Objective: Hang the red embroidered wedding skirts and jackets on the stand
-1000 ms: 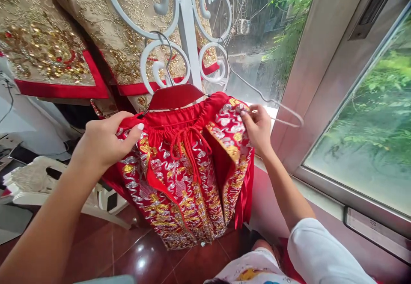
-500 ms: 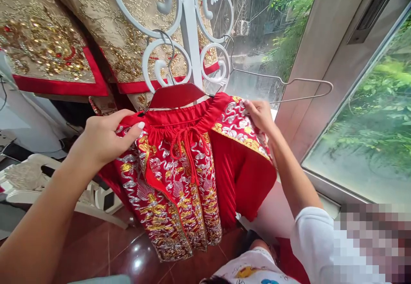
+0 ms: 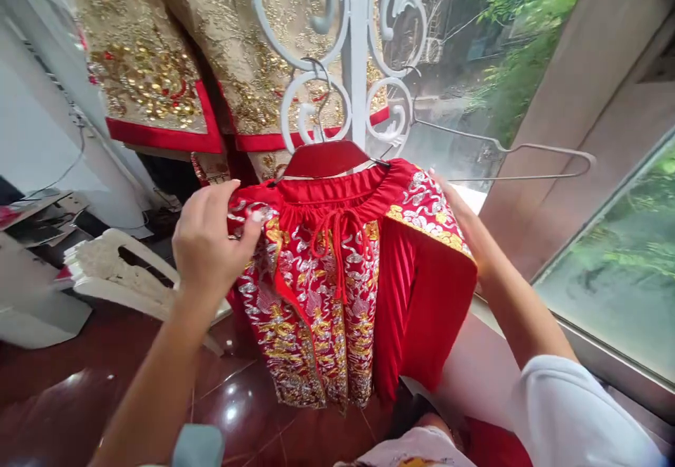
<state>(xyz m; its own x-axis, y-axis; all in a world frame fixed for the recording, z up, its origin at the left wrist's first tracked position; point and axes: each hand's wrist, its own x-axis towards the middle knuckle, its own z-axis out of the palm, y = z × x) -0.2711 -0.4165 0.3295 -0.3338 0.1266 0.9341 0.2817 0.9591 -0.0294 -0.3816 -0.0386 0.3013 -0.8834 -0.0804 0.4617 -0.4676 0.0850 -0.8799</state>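
Window glass fills one o'clock to four; beige clothes hang at eleven. Near the middle hangs a red skirt, with a white chair at nine and a wire hanger towards two. The left hand, at the skirt's ten, grips its waist; the right hand, at its two, is mostly hidden behind a raised flap, so I can't tell its grip. A cord bow hangs at its twelve.
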